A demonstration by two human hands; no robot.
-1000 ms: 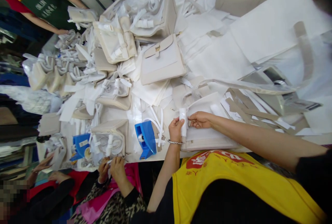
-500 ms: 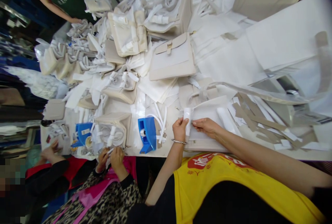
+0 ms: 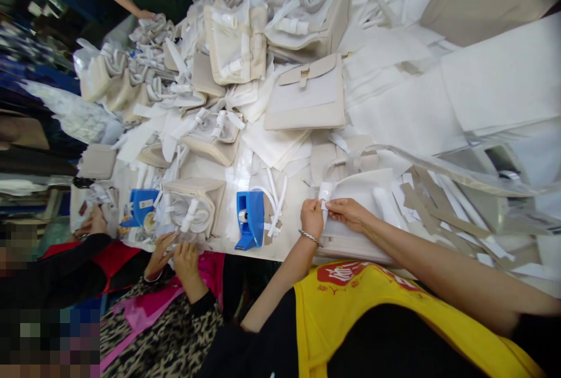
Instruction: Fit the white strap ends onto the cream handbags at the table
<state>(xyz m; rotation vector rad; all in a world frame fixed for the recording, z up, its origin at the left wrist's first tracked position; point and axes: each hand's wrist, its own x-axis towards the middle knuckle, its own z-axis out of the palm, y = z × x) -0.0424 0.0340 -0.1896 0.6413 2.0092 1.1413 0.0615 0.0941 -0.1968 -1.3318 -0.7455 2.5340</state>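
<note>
Fingers of the left hand point(image 3: 311, 218) and right hand point(image 3: 346, 211) pinch a soft white wrapped strap point(image 3: 325, 192) atop a flat cream bag point(image 3: 350, 232), beside a blue tape dispenser point(image 3: 250, 219).

Bare forearms, no sleeves below the elbow. Thin silver bangle point(image 3: 309, 238) around the wrist of the left hand point(image 3: 312, 219); nothing worn on the right hand point(image 3: 348, 212). Bright yellow apron point(image 3: 372, 314) with a red printed emblem point(image 3: 350, 273) over a black top point(image 3: 272, 354).
</note>
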